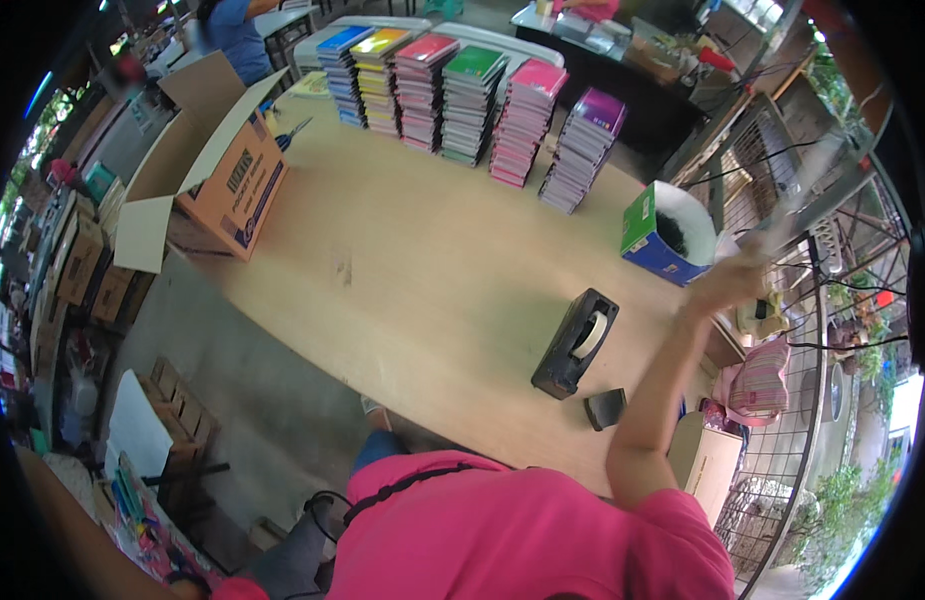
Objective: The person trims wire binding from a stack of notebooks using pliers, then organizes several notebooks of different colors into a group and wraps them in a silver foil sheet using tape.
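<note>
My right hand [727, 287] is stretched out past the table's right edge, beside a blue and green open box [650, 243] with a white inside and something dark in it. Its fingers are smeared by motion and appear closed on a pale, see-through strip or sheet [804, 190], too blurred to name. My left arm [82, 535] reaches out at the lower left; its hand does not show. Nearer to me on the table stand a black tape dispenser [562, 365] with a pale roll and a small dark block [605, 409].
Several stacks of notebooks, among them green [475, 65] and purple [599, 110], line the table's far side. An open cardboard carton [232, 195] stands at the left, with scissors [294, 132] behind it. A wire mesh [782, 440] borders the right. Another person [232, 45] is at the back.
</note>
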